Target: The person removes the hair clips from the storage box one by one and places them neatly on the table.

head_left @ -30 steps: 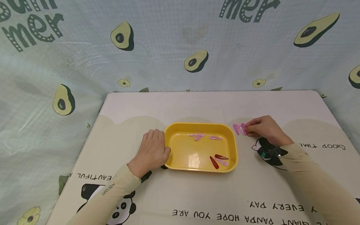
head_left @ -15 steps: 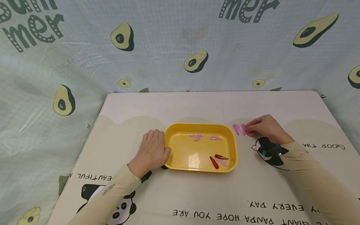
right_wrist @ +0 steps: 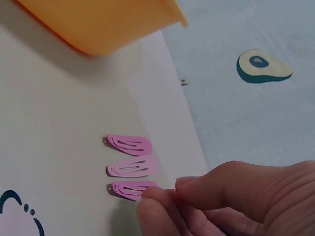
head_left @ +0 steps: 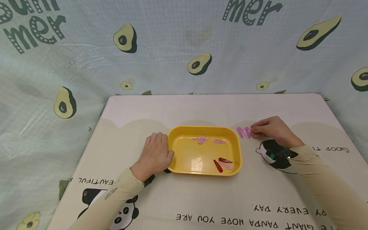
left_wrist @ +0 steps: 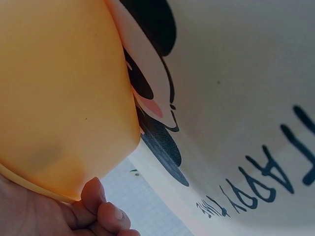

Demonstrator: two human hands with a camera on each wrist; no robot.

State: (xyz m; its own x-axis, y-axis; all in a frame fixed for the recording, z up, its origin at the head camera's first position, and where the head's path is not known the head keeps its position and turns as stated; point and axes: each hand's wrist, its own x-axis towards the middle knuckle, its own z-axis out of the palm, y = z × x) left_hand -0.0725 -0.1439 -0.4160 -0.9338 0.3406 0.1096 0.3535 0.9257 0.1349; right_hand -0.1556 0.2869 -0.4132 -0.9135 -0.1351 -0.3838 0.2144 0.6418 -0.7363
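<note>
My left hand grips the left rim of a yellow plastic tray, also seen close up in the left wrist view. Pink snap hair clips lie inside near its far side, one of them apart at the right. By the near right corner are two dark red hair clips and another pink one. Right of the tray, three pink clips lie side by side on the table. My right hand pinches the rounded end of the nearest pink hair clip; the fingertips hide that end.
The table wears a pale cloth printed with pandas and lettering. Behind it hangs a light blue curtain with avocado prints, meeting the table's far edge.
The head view has shifted slightly. My right hand stays at the row of pink clips with barely any movement, its wrist a little further right. The left hand and tray keep their places.
</note>
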